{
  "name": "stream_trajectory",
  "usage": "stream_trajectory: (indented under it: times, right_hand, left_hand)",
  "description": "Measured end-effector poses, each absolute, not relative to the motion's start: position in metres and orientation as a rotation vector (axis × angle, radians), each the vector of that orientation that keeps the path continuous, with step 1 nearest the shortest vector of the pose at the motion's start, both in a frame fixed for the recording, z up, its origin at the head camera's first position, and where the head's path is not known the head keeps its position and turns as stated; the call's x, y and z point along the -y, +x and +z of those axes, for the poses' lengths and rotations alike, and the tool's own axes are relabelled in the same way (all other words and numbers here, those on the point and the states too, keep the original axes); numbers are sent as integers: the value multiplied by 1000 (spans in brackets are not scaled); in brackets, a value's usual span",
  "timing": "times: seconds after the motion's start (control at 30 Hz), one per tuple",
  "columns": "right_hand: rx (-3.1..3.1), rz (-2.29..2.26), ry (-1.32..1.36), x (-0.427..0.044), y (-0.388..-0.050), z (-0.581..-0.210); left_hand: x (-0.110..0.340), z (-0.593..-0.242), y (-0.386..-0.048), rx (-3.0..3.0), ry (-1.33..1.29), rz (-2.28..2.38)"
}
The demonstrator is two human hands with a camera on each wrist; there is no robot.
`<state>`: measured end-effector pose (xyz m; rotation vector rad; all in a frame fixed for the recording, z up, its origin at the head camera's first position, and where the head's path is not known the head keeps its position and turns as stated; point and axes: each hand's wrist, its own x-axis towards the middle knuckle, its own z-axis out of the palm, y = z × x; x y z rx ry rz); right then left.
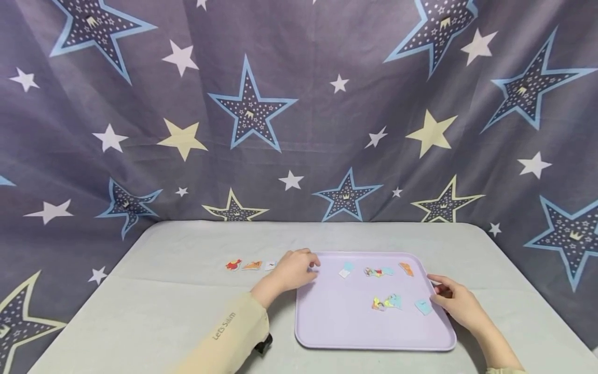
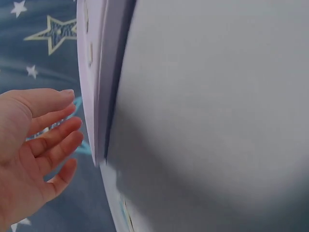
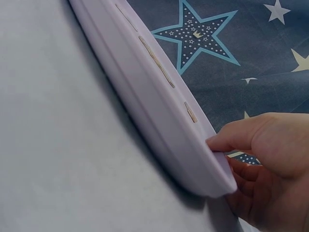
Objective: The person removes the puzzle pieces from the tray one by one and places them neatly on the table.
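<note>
Sleeve [image 1: 233,337]: mine reads "Lets", then unclear.
Left hand [image 1: 293,269]: loosely curved near tray [image 1: 343,324].
Right hand [image 1: 460,305]: I pinch the tray's rim.

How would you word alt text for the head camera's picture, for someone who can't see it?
A person's right grip holds the right edge of a lilac tray bearing small colourful pieces, while the left grip is near its far-left corner. A few more cut-outs lie on the pale table to the left, before a star-patterned backdrop.
</note>
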<state>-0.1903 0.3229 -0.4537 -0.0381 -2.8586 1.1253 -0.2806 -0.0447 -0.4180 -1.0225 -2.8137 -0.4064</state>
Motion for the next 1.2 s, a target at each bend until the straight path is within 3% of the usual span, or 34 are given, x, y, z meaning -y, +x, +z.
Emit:
stream_trajectory:
  times: [0.53,1.2]
  right_hand:
    - [2836,1125,5,-320,-191,-451]
    - [2861,1074,-40,-321,-190,-453]
  left_hand:
    - [-15,-418,-289,2991,-1061,-417]
    - [-30,-417,-286,3039,-1123,-246]
